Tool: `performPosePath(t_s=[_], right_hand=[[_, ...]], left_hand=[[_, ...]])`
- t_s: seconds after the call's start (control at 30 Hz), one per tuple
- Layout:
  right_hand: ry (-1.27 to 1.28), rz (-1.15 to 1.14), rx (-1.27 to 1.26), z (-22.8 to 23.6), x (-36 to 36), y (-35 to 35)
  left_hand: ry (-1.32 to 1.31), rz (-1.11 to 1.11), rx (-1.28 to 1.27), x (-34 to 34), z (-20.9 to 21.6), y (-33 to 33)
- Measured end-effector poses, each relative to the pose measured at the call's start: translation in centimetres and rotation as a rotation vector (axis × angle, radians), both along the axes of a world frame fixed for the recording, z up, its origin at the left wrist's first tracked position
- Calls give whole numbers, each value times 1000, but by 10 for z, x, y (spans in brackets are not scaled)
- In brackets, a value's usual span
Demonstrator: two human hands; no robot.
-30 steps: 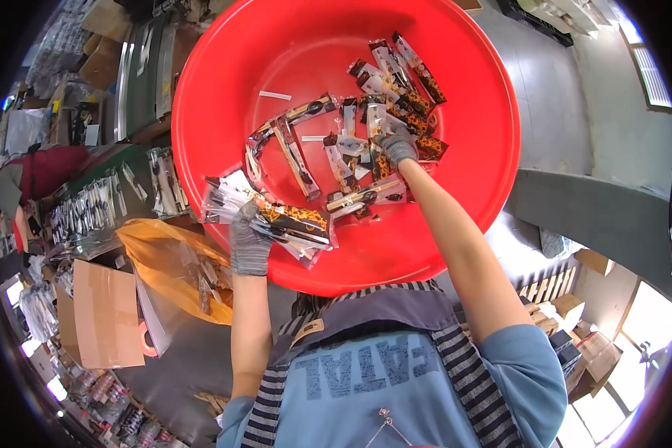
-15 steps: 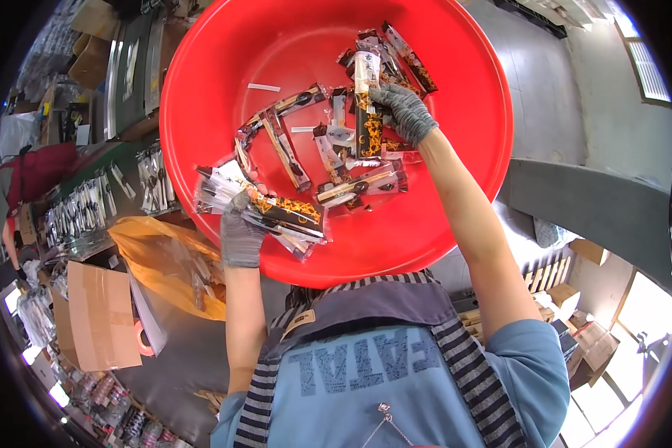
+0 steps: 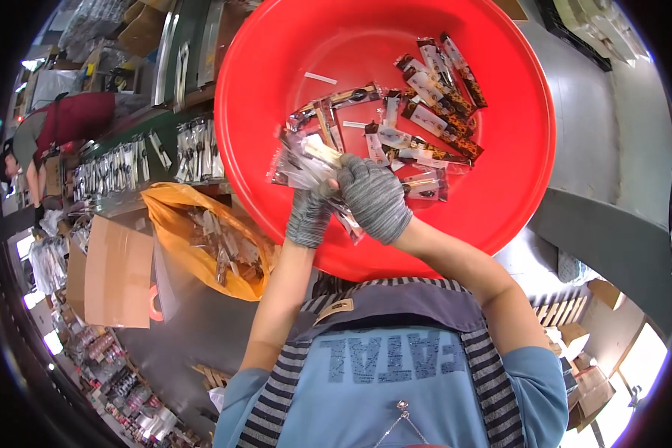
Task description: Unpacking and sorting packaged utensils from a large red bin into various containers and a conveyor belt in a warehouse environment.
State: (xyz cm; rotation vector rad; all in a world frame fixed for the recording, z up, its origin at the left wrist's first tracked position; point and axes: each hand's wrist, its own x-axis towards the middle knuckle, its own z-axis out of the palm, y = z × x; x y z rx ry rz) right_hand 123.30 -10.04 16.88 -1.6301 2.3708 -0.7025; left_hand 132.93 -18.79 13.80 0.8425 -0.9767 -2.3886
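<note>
My gloved left hand (image 3: 310,216) is closed round a bundle of wrapped cutlery packets (image 3: 307,165), clear film with pale and dark pieces inside, over the near left part of a large red basin (image 3: 235,112). Against it, my gloved right hand (image 3: 375,197) is closed at the right side of the same bundle. Its fingers cover part of what they grip. Loose black-and-orange cutlery packets (image 3: 440,123) lie heaped in the basin's right half. Another clear packet (image 3: 425,184) rests just beyond my right hand.
An orange sack (image 3: 173,216) with wrapped pieces inside stands left of the basin, next to a cardboard box (image 3: 118,272). Farther left, rows of packets (image 3: 116,166) line a green conveyor, where a person in a dark red apron (image 3: 75,127) bends over. Two white strips (image 3: 320,78) lie in the basin.
My right hand has come from the basin's far right with a packet to the bundle beside my left hand. The view has shifted, so the basin appears farther right.
</note>
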Motion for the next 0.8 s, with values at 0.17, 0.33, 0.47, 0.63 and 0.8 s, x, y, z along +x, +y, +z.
performPosePath(t_s=[0.17,0.33,0.47,0.63,0.8], right_hand=[[96,106,-244,-1,17,9],[-264,-77,-437,2,2,14],[-1391,-214,-97,4,-12,19],[-1430,-167,-39,2,-14,26],[-1411,-215,-75,-2,-14,25]], left_hand=[[-26,19,260,16,-8,-14],[49,28,298,34,-25,-20],[149,-128,304,27,-5,-28],[121,-38,300,32,-10,-31],[131,-85,247,24,6,-25]])
